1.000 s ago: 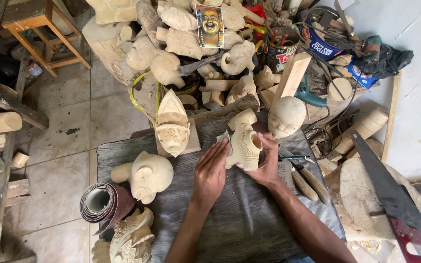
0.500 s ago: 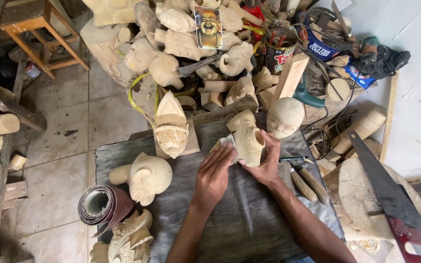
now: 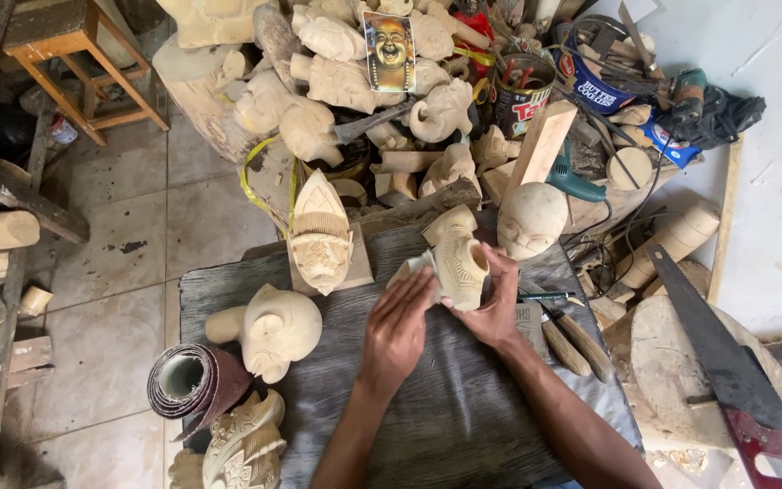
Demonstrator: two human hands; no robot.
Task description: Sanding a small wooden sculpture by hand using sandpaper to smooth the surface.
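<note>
Gripping a pale carved wooden mask (image 3: 460, 263), the right hand (image 3: 492, 308) steadied it over the dark worktop (image 3: 445, 426). The left hand (image 3: 397, 328) pressed a sandpaper scrap (image 3: 412, 265) flat against it.

Counts: two hands, left hand (image 3: 397, 328) and right hand (image 3: 492, 308), on one carving (image 3: 460, 263). Left of them: one elephant head (image 3: 273, 328), one sandpaper roll (image 3: 194, 385). Right: one round head (image 3: 530, 220), one saw (image 3: 726, 362). Above left: one pointed mask (image 3: 320, 237).

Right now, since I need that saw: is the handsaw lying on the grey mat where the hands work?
No, the handsaw lies right of the grey mat, across a wooden block.
</note>
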